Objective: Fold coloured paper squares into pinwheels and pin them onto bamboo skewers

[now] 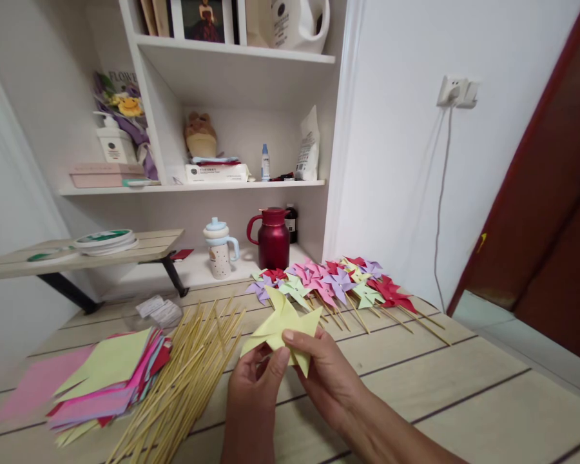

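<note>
Both my hands hold a pale yellow paper pinwheel point(280, 322) above the wooden table point(464, 399). My left hand point(254, 386) pinches its lower edge from below. My right hand point(326, 377) grips it from the right, thumb across the middle. Just left of my hands lies a loose pile of thin bamboo sticks point(188, 374). Further left sits a stack of coloured paper squares point(106, 380). Behind the held pinwheel lies a row of finished pinwheels on sticks point(338, 283) in purple, pink, red, green and yellow.
A red thermos jug point(273, 238) and a speckled cup with a blue lid point(219, 248) stand at the back. White shelves point(232, 183) hold bottles, boxes and a bag. A small wooden riser point(82, 251) carries tape rolls at left. A wall socket with a cable point(457, 93) is at right.
</note>
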### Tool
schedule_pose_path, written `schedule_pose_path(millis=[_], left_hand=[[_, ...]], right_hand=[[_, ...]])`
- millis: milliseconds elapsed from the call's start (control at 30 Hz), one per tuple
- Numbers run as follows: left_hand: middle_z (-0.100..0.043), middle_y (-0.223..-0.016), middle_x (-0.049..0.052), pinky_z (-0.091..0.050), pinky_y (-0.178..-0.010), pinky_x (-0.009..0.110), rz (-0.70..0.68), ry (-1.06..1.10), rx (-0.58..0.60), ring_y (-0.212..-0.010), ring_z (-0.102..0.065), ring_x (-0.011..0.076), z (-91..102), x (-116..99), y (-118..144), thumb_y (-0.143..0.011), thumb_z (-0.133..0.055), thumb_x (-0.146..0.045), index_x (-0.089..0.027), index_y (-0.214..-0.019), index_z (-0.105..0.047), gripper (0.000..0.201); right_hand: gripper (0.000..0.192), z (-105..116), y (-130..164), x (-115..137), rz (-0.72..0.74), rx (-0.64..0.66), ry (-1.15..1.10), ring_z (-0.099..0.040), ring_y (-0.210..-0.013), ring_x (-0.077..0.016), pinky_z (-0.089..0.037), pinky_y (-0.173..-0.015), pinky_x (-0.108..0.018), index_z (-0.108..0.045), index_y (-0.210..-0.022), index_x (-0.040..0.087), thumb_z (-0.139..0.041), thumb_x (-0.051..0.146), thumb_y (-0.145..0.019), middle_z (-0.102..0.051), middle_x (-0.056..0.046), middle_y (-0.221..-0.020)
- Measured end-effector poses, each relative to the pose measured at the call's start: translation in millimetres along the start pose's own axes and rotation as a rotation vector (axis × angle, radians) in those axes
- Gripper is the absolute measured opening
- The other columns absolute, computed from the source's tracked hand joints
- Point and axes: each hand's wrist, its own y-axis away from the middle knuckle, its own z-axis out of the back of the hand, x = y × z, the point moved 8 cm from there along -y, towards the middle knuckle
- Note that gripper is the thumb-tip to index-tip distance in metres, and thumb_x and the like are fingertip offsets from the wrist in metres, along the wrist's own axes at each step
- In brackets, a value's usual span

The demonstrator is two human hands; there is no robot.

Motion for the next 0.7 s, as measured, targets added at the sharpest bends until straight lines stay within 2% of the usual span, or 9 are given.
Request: schedule_pose_path(millis=[200,467,700], left_hand=[[-0.078,-0.096,0.005,-0.049,-0.095,0.035,0.006,0.011,-0.014,-0.099,-0.07,0.0248,-0.5,-5.2,4.1,-0.071,-0.076,-0.026,-0.017,-0.09,-0.075,0.021],[-0.077,-0.102,0.003,-0.045,-0.1,0.031,-0.011,-0.008,-0.052,-0.106,-0.068,0.0229,1.3,-14.5,8.3,-0.07,-0.077,-0.02,-0.021,-0.097,-0.077,0.027],[-0.078,-0.098,0.006,-0.045,-0.102,0.036,0.027,-0.021,-0.035,-0.102,-0.069,0.0257,1.2,-11.7,6.5,-0.068,-0.078,-0.024,-0.018,-0.092,-0.078,0.025]], right_hand=[[0.019,-3.3,2.3,-3.4,-0.003,0.023,-0.037,-0.071,-0.082,-0.0221,-0.052,-0.08,-0.033,-0.074,-0.082,0.018,-0.077,0.015,-0.063,-0.078,-0.005,-0.086],[0.026,-3.1,3.1,-6.0,0.006,0.014,-0.024,-0.07,-0.082,-0.0222,-0.052,-0.083,-0.034,-0.074,-0.089,0.018,-0.078,0.015,-0.063,-0.078,-0.005,-0.087],[0.031,-1.2,3.7,-9.1,0.001,0.011,-0.03,-0.07,-0.08,-0.0224,-0.052,-0.085,-0.035,-0.074,-0.093,0.017,-0.08,0.016,-0.063,-0.078,-0.006,-0.086]])
